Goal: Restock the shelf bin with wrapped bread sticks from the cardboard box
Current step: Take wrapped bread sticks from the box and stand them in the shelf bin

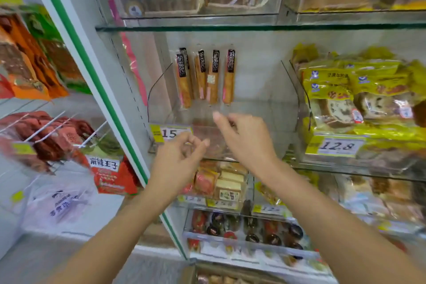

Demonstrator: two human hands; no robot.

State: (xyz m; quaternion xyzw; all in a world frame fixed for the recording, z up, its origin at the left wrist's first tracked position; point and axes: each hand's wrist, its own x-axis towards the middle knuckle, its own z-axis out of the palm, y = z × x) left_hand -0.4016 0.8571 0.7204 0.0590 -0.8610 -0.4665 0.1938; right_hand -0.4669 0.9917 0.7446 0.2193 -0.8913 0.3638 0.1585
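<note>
Several wrapped bread sticks (208, 76) with black labels stand upright against the back wall of a clear shelf bin (292, 90) on the middle glass shelf. My left hand (182, 159) hovers in front of the bin's front wall, fingers loosely curled, holding nothing. My right hand (244, 138) reaches toward the bin just below the sticks, fingers relaxed and empty. The rim of a cardboard box (230, 274) with wrapped goods shows at the bottom edge.
A yellow price tag (169, 132) hangs on the bin's front. Yellow-wrapped cakes (359, 97) fill the bin to the right. Cake slices (221, 182) sit on the shelf below. A white-and-green post (96, 80) and hanging snack bags (30, 60) stand to the left.
</note>
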